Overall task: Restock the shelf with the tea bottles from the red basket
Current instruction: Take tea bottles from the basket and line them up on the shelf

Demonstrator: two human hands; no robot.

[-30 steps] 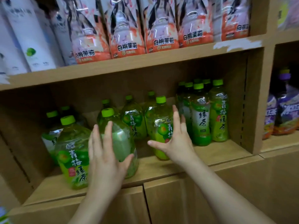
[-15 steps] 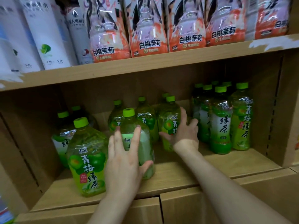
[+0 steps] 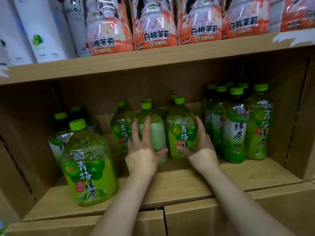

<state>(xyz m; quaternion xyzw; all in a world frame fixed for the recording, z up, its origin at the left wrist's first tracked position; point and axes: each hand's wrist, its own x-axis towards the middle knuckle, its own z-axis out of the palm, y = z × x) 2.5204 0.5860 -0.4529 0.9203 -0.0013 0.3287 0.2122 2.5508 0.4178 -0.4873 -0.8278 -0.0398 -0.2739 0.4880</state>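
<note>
Now my left hand (image 3: 142,155) clasps the back-turned bottle (image 3: 154,133), my right hand (image 3: 203,145) curls round the labelled bottle (image 3: 183,132) beside it, both standing midway along the shelf (image 3: 238,176).

Left-hand bottle (image 3: 154,133): bright green cap, clear yellow-green body, label face plain pale mint where the left hand (image 3: 141,155) grips it.
Right-hand bottle (image 3: 183,133): same green cap; lime-green label with darker green plums, white characters and a small red tag, held in the right hand (image 3: 202,149).
Front bottle (image 3: 88,166), left of both grips: green cap, yellow-green liquid, plum label with white script and red tag.
Tall bottles (image 3: 236,126), right of the right-hand grip: green caps, deeper green bodies, white panel with dark characters.
Upper-shelf packs (image 3: 156,31), above the grips: orange-red and pinkish-white, black characters.
White bottles (image 3: 40,31), above left: white, green lime mark.
Shelf (image 3: 187,181): tan wood grain.
</note>
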